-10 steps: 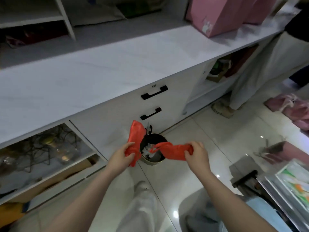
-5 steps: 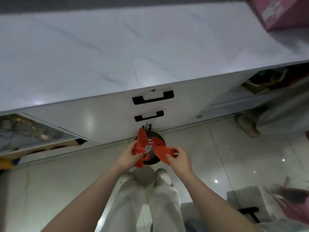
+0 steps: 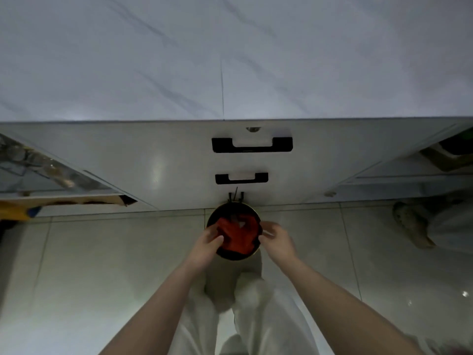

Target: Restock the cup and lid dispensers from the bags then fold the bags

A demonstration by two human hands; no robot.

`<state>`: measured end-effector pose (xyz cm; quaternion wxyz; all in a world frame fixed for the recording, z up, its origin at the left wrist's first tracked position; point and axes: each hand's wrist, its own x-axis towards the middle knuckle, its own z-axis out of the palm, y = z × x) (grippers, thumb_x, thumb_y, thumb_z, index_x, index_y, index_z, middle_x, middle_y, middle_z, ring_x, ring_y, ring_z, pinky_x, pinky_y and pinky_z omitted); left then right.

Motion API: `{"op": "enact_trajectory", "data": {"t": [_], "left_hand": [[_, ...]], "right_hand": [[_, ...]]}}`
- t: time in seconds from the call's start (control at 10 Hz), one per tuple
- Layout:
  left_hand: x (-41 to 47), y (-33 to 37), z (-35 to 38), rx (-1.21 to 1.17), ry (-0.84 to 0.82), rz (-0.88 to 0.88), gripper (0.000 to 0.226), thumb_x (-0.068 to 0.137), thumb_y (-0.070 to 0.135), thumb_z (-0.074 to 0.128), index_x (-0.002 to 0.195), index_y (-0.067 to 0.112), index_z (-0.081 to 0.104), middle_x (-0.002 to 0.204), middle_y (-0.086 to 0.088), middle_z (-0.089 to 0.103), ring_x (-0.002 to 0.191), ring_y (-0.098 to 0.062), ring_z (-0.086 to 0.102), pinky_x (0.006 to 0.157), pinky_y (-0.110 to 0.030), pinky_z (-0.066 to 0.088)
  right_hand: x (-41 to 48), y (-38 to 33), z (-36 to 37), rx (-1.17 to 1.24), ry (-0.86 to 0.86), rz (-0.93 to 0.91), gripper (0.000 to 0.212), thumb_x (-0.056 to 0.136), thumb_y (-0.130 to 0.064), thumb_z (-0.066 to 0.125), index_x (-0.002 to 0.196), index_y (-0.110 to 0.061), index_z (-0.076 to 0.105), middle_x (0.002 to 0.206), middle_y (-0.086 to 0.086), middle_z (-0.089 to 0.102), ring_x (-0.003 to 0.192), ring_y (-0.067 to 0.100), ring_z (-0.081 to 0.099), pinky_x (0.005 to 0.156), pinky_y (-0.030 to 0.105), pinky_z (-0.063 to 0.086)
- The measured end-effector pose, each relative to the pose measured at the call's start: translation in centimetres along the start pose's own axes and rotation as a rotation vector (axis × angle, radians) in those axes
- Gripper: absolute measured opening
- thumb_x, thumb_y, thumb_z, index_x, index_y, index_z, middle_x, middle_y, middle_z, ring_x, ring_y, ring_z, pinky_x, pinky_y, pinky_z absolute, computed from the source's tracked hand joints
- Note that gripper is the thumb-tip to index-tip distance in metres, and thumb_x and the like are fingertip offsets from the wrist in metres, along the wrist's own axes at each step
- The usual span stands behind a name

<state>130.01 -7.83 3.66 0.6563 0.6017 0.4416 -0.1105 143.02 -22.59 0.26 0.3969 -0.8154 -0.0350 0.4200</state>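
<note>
A crumpled red bag (image 3: 236,234) lies inside a small round dark bin (image 3: 252,212) on the floor, right in front of the drawers. My left hand (image 3: 208,240) is at the bin's left rim with its fingers on the bag's left side. My right hand (image 3: 275,238) hovers at the right rim, fingers loosely curled and close to the bag; whether it touches the bag is unclear. No cups, lids or dispensers are in view.
A white marble counter (image 3: 230,60) fills the top of the view, with two black drawer handles (image 3: 252,145) below it. Open shelves sit at the left (image 3: 51,172) and right (image 3: 445,157). Another person's shoe (image 3: 409,228) stands on the tiled floor at right.
Both hands carried the red bag down and together into the bin. The view tilted down to look straight over the bin.
</note>
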Motion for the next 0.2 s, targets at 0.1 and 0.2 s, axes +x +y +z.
{"op": "enact_trajectory", "data": {"t": [0.1,0.2], "left_hand": [[-0.9,0.1,-0.5,-0.003,0.023,-0.003,0.046,0.098,0.005,0.044,0.143,0.001,0.033,0.143,-0.014,0.044,0.128,-0.020,0.043,0.091,-0.014,0.032],[-2.9,2.0,-0.8,-0.052,0.038,-0.033,0.047,0.098,0.003,0.043,0.143,0.001,0.033,0.145,-0.016,0.041,0.132,-0.021,0.041,0.093,-0.014,0.030]], "right_hand": [[-0.6,-0.4,-0.3,0.010,-0.020,-0.010,0.040,0.088,-0.002,0.056,0.128,-0.011,0.057,0.128,0.003,0.059,0.115,0.013,0.056,0.095,0.020,0.040],[-1.5,-2.1,-0.5,0.031,-0.083,-0.012,0.041,0.090,-0.002,0.056,0.130,-0.010,0.055,0.131,0.004,0.057,0.120,0.015,0.053,0.098,0.019,0.038]]}}
